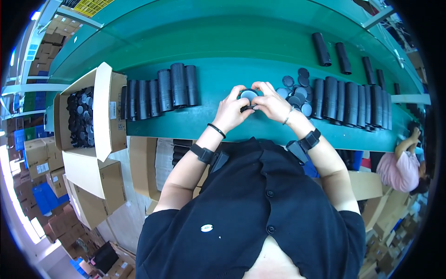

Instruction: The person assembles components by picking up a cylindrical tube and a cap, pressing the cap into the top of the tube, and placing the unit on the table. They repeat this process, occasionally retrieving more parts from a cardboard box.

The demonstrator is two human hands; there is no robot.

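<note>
Over the green table [213, 76], in from its near edge, the left hand [232, 111] and right hand [274, 105] pinched a black-rimmed cap [249, 96] between fingers.

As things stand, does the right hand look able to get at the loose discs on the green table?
Probably yes: the loose discs lie just beside the right hand, with nothing visible between, though that hand is occupied, holding a dark-rimmed round piece with the left hand.

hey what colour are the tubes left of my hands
The tubes are black, best seen in the head view.
</note>
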